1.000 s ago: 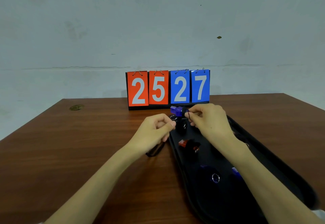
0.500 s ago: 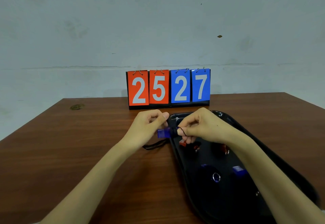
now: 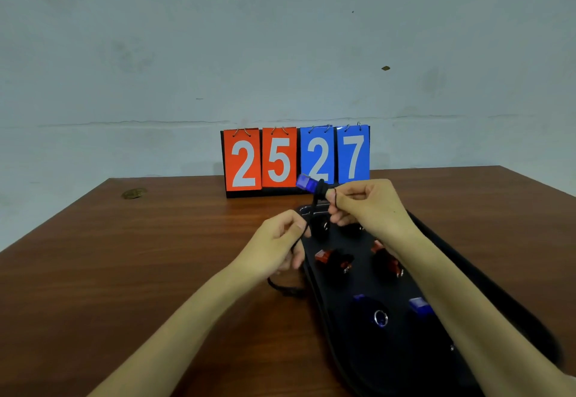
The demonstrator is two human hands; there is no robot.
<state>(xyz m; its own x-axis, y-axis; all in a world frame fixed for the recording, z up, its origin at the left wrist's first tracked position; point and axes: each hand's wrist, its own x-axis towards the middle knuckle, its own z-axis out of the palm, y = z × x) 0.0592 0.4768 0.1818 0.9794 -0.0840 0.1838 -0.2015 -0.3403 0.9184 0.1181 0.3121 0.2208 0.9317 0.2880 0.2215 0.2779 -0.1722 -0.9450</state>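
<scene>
Blue plastic catches the eye first: a small translucent blue piece is held up above the far end of a black tray, in front of the lower edge of the scoreboard. The right hand pinches it at its dark end between thumb and forefinger, with the other fingers curled in. A thin loop of thread sits around the forefinger.

A black cord runs down from that dark end to the left hand, which grips it with curled fingers just beside the tray's left rim. Below that hand the cord trails on and lies on the table, touching the tray's edge.

The tray sits on the right half of the table and holds more pieces of the same kind: two red ones in the middle row and two blue ones nearer the person, each with dark cord bunched beside it. A small metal ring shines between the two blue ones. What lies at the far end of the tray is too dark to make out.

The scoreboard stands at the back of the table — two orange cards reading 2 and 5, two blue cards reading 2 and 7. A small brownish disc lies near the table's far left corner, well apart from the rest.
</scene>
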